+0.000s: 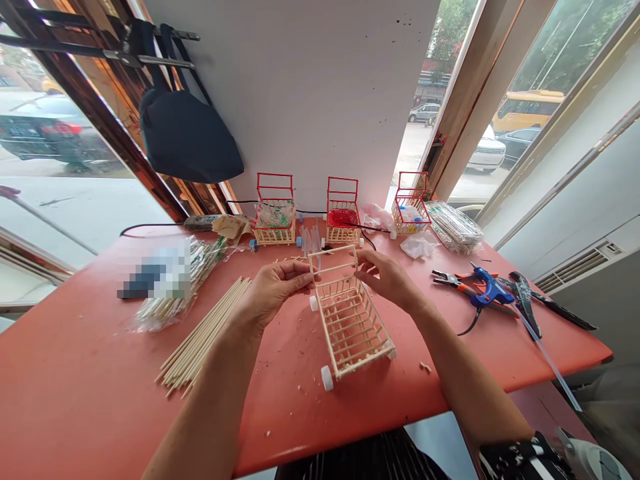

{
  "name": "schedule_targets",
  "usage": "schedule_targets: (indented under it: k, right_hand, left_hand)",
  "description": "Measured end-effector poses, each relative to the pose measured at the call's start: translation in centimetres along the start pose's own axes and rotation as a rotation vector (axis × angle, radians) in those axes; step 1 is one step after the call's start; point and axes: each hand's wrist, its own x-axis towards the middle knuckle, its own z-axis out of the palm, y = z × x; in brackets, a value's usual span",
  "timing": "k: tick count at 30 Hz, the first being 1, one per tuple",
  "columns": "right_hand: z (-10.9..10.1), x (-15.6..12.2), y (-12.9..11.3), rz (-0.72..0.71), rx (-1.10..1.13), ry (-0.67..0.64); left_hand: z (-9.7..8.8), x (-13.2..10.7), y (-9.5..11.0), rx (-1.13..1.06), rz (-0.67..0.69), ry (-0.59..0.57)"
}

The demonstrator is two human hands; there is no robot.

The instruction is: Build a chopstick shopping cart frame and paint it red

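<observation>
A small unpainted cart made of wooden sticks [350,320] with white wheels rests on the red table [75,387] in front of me. My left hand [275,287] pinches the left side of the cart's handle frame. My right hand [385,277] grips the right side of that frame. Both hands have fingers closed on the sticks.
A row of bamboo skewers [205,337] and a plastic bag of sticks [175,287] lie at left. Three red-handled stick carts [274,210] [343,210] [411,203] stand at the back. A blue glue gun [487,290], pliers [453,280] and a black cutter [525,300] lie at right.
</observation>
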Motion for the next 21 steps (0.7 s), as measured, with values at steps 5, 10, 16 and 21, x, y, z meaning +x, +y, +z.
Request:
schedule_targets:
  k: [5, 10, 16, 21]
  right_hand:
    - [-1.3, -0.2, 1.0, 0.119, 0.036, -0.098]
    - [-2.2, -0.3, 1.9, 0.146, 0.009, -0.102]
    - [-1.7, -0.1, 1.7, 0.126, -0.061, -0.007]
    - [-1.9, 0.1, 1.3, 0.176, -0.058, 0.019]
  left_hand:
    - [-0.1, 0.0, 0.1, 0.024, 0.009, -0.023]
    - [-0.2, -0.1, 0.2, 0.023, -0.001, -0.028]
    - [0.0, -0.1, 0.1, 0.004, 0.004, -0.015]
    - [0.0, -0.1, 0.0, 0.001, 0.000, 0.001]
